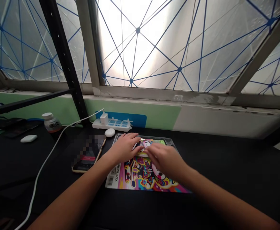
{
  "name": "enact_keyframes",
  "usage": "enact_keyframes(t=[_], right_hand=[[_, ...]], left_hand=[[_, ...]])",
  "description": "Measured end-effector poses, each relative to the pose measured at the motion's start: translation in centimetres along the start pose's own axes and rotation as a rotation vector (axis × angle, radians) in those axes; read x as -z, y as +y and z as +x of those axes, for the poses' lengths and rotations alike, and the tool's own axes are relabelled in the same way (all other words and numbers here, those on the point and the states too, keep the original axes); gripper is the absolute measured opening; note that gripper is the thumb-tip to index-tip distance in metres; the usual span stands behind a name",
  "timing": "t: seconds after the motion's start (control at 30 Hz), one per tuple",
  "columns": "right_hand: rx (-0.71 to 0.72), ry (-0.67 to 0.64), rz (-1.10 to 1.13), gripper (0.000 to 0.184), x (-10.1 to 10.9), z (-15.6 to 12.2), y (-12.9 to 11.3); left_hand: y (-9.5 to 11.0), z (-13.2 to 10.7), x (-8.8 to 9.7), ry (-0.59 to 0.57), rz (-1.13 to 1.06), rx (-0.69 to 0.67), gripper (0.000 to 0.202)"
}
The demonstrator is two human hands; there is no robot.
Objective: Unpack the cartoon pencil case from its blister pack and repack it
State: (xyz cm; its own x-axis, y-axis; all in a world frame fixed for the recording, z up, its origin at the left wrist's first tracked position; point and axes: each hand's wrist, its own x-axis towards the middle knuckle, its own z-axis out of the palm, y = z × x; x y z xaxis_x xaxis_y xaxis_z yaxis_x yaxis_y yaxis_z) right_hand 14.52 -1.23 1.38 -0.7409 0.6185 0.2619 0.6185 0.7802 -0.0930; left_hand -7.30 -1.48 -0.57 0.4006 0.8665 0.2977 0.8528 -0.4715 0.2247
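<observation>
A colourful cartoon-printed package (140, 177) marked "PENCIL BOX" lies flat on the black table in front of me. On its upper part sits a smaller printed case (146, 143), partly covered by my hands. My left hand (126, 147) rests over the left side of the case, fingers stretched out and slightly apart. From the right, my right hand (165, 156) reaches in with its fingers bent together at the near edge of the case. What its fingertips grip, if anything, is hidden and a little blurred.
A phone (82, 169), a slim light-coloured stick (100, 149) and a round white case (109, 133) lie to the left. Behind stands a power strip (112, 124). A white cable (38, 179), a bottle (51, 123) and a black metal post (65, 60) are further left.
</observation>
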Motion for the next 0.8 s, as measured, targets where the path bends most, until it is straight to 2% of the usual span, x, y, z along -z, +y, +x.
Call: enact_keyframes(t=[0.07, 0.2, 0.3, 0.4, 0.47, 0.53, 0.63, 0.7, 0.73, 0.8], right_hand=[[-0.083, -0.093, -0.054, 0.032, 0.7, 0.8, 2.8], [-0.125, -0.248, 0.010, 0.057, 1.2, 2.3, 7.1], [-0.106, -0.296, 0.041, 0.059, 1.2, 3.4, 8.3], [-0.095, -0.294, 0.038, 0.059, 1.2, 3.8, 8.2], [-0.086, -0.229, -0.002, 0.059, 1.1, 3.6, 7.7], [-0.079, -0.108, -0.074, 0.054, 0.9, 2.8, 6.9], [-0.026, 0.071, -0.153, 0.030, 0.8, 1.2, 5.6], [0.057, 0.190, -0.163, 0.012, 1.0, -0.2, 5.0], [0.095, 0.260, -0.165, 0.008, 1.2, -1.1, 4.7], [0.143, 0.382, -0.180, 0.017, 1.7, -3.1, 4.2]], left_hand=[[0.1, 0.0, 0.3, 0.013, 0.022, -0.002, 0.044], [0.1, 0.0, 0.4, -0.002, 0.017, 0.017, 0.043], [0.1, 0.0, 0.2, 0.001, 0.008, 0.025, 0.046], [-0.1, 0.0, 0.4, 0.012, 0.038, 0.051, 0.053], [-0.5, -0.1, 0.8, 0.017, 0.061, 0.066, 0.058], [-1.0, 0.0, 1.5, 0.032, 0.088, 0.068, 0.060], [-0.9, -0.2, 2.9, 0.084, 0.157, 0.034, 0.052], [0.1, -0.8, 3.8, 0.129, 0.223, -0.022, 0.041], [0.9, -1.3, 4.1, 0.158, 0.258, -0.061, 0.034], [2.6, -2.8, 4.3, 0.242, 0.315, -0.114, 0.028]])
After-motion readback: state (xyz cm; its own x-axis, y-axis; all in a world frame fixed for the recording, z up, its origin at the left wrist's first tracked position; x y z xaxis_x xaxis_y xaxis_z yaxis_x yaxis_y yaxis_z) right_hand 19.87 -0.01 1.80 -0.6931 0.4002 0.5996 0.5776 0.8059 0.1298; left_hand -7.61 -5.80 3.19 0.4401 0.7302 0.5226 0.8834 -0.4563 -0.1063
